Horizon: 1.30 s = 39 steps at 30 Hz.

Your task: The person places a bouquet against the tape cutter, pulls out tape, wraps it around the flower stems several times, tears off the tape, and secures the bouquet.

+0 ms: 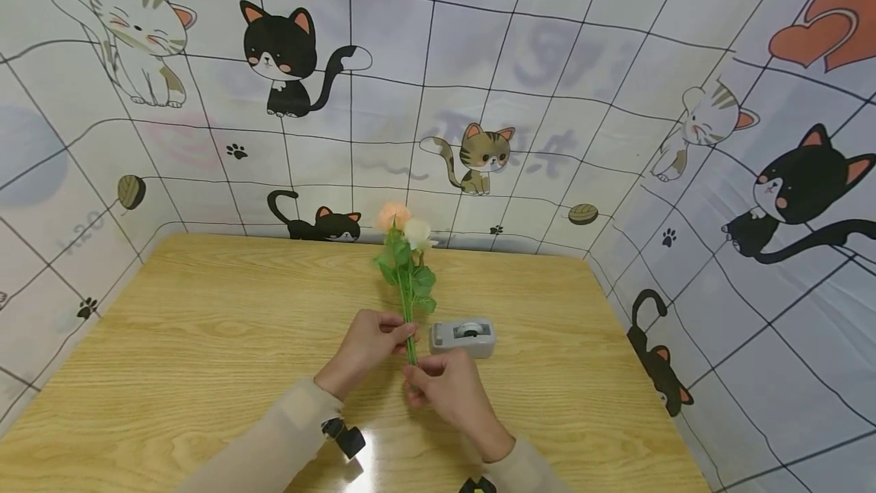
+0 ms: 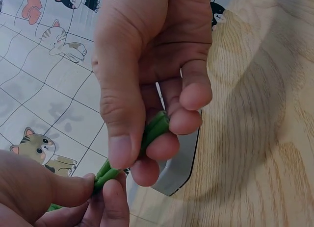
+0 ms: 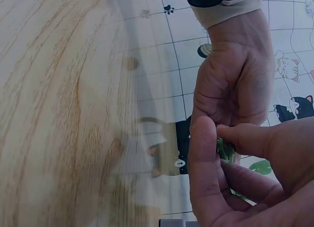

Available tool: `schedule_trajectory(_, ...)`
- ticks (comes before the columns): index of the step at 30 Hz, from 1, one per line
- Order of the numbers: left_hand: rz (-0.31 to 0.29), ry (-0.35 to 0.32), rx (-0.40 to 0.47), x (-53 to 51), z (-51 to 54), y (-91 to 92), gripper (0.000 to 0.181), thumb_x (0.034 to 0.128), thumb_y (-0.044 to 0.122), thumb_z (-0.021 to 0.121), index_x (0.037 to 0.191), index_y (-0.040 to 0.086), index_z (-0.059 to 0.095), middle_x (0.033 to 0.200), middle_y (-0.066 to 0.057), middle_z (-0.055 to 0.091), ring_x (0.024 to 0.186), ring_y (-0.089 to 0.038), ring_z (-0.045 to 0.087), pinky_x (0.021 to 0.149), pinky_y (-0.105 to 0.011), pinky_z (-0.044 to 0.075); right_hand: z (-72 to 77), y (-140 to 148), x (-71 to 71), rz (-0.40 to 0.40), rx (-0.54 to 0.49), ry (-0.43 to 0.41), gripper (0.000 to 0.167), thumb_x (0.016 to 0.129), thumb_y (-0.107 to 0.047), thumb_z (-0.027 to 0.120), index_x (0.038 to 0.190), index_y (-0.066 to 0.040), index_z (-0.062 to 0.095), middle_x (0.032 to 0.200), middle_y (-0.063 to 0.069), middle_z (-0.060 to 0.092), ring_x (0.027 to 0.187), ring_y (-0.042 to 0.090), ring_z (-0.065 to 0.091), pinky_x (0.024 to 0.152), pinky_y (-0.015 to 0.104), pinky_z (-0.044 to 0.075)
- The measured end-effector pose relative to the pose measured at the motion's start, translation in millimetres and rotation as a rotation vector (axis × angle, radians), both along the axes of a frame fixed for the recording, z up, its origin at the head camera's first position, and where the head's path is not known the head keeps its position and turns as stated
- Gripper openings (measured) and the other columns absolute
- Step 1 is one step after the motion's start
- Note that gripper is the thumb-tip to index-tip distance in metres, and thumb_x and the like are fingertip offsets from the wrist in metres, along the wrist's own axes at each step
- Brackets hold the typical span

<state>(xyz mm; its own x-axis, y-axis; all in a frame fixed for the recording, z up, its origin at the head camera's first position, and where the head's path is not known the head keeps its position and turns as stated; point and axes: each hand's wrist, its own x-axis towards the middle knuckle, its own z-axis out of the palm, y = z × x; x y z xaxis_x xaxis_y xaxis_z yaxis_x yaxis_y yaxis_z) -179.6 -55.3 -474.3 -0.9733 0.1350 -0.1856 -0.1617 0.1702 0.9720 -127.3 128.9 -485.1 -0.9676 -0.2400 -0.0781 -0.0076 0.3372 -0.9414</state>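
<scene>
Two artificial flowers, one peach (image 1: 393, 216) and one white (image 1: 417, 233), are held together by their green stems (image 1: 407, 294) above the table. My left hand (image 1: 372, 345) pinches the stems partway down, thumb on top. Lower down, my right hand (image 1: 452, 390) pinches the stem ends between thumb and fingers. In the left wrist view, the cut stem ends (image 2: 157, 129) poke out past the right thumb. Just right of the stems, a grey tape dispenser (image 1: 464, 336) with a roll in it stands on the table.
The wooden table (image 1: 239, 310) runs back to a wall covering (image 1: 390, 97) printed with cats and grid lines. The covering also rises along the left and right sides. Dark wrist cameras (image 1: 345, 438) sit on the sleeves.
</scene>
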Motion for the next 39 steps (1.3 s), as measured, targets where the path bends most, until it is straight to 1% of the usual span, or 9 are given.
schedule_trajectory(5, 0.003, -0.007, 0.012, -0.4, 0.7, 1.5, 0.021, 0.1135, 0.014, 0.079, 0.116, -0.006, 0.087, 0.106, -0.020, 0.089, 0.088, -0.014, 0.082, 0.087, -0.038, 0.072, -2.6, 4, -3.5, 0.047, -0.063, -0.080, 0.032, 0.115, -0.022, 0.078, 0.109, 0.008, 0.086, 0.091, 0.015, 0.086, 0.076, 0.017, 0.084, 0.073, 0.029, 0.072)
schedule_trajectory(9, -0.002, -0.009, 0.032, -1.5, -1.0, 1.7, 0.023, 0.1140, 0.015, 0.078, 0.117, -0.007, 0.086, 0.105, -0.019, 0.089, 0.084, -0.012, 0.080, 0.085, -0.037, 0.071, -5.0, 10, -8.7, 0.080, -0.166, -0.176, 0.042, 0.122, -0.028, 0.065, 0.127, 0.011, 0.079, 0.106, 0.013, 0.086, 0.093, 0.014, 0.084, 0.088, 0.035, 0.073)
schedule_trajectory(12, -0.007, -0.006, 0.052, -1.7, -2.5, 1.4, 0.024, 0.1143, 0.014, 0.077, 0.119, -0.008, 0.086, 0.106, -0.019, 0.089, 0.083, -0.011, 0.081, 0.086, -0.037, 0.071, -8.5, 15, -14.6, 0.087, -0.268, -0.271, 0.045, 0.125, -0.027, 0.058, 0.141, 0.012, 0.073, 0.116, 0.009, 0.086, 0.106, 0.014, 0.083, 0.096, 0.033, 0.071)
schedule_trajectory(19, -0.026, -0.008, 0.081, -2.0, -6.4, 0.2, 0.024, 0.1160, 0.010, 0.073, 0.124, -0.009, 0.085, 0.114, -0.024, 0.089, 0.086, -0.010, 0.081, 0.088, -0.031, 0.068, -16.3, 22, -22.9, 0.098, -0.446, -0.455, 0.043, 0.123, -0.026, 0.062, 0.149, 0.009, 0.071, 0.117, -0.002, 0.087, 0.110, 0.010, 0.083, 0.094, 0.026, 0.067)
schedule_trajectory(25, -0.041, -0.021, 0.121, -3.4, -10.1, -1.2, 0.025, 0.1169, 0.006, 0.070, 0.128, -0.012, 0.082, 0.119, -0.027, 0.087, 0.080, -0.006, 0.074, 0.078, -0.022, 0.064, -16.5, 23, -23.6, 0.089, -0.482, -0.496, 0.034, 0.123, -0.021, 0.063, 0.139, 0.005, 0.077, 0.112, -0.005, 0.084, 0.096, 0.005, 0.073, 0.084, 0.021, 0.060)
schedule_trajectory(28, -0.053, -0.032, 0.130, -3.5, -11.3, -2.2, 0.027, 0.1175, 0.007, 0.069, 0.131, -0.013, 0.081, 0.122, -0.027, 0.087, 0.075, -0.005, 0.071, 0.076, -0.022, 0.061, -16.2, 22, -24.4, 0.105, -0.479, -0.499, 0.033, 0.123, -0.020, 0.062, 0.137, 0.006, 0.075, 0.109, -0.006, 0.082, 0.091, 0.003, 0.067, 0.080, 0.019, 0.057)
schedule_trajectory(32, -0.068, -0.037, 0.129, -3.7, -12.2, -2.6, 0.029, 0.1182, 0.007, 0.067, 0.136, -0.014, 0.078, 0.126, -0.028, 0.085, 0.074, -0.005, 0.072, 0.078, -0.025, 0.063, -17.1, 19, -25.5, 0.130, -0.493, -0.511, 0.035, 0.123, -0.019, 0.060, 0.143, 0.009, 0.069, 0.111, -0.007, 0.082, 0.093, 0.003, 0.067, 0.078, 0.018, 0.053)
schedule_trajectory(36, -0.065, -0.026, 0.105, -4.0, -12.7, -2.2, 0.030, 0.1176, 0.007, 0.068, 0.139, -0.013, 0.077, 0.126, -0.026, 0.086, 0.077, -0.006, 0.073, 0.081, -0.024, 0.062, -18.5, 16, -25.5, 0.140, -0.522, -0.533, 0.034, 0.123, -0.018, 0.059, 0.145, 0.006, 0.070, 0.115, -0.007, 0.082, 0.097, 0.004, 0.066, 0.081, 0.019, 0.052)
schedule_trajectory(39, -0.045, -0.009, 0.081, -4.1, -13.4, -1.9, 0.028, 0.1161, 0.006, 0.071, 0.136, -0.011, 0.079, 0.124, -0.023, 0.087, 0.085, -0.008, 0.077, 0.085, -0.024, 0.062, -19.5, 14, -24.9, 0.135, -0.565, -0.560, 0.031, 0.123, -0.015, 0.058, 0.144, 0.004, 0.070, 0.113, -0.007, 0.079, 0.102, 0.005, 0.068, 0.090, 0.021, 0.055)
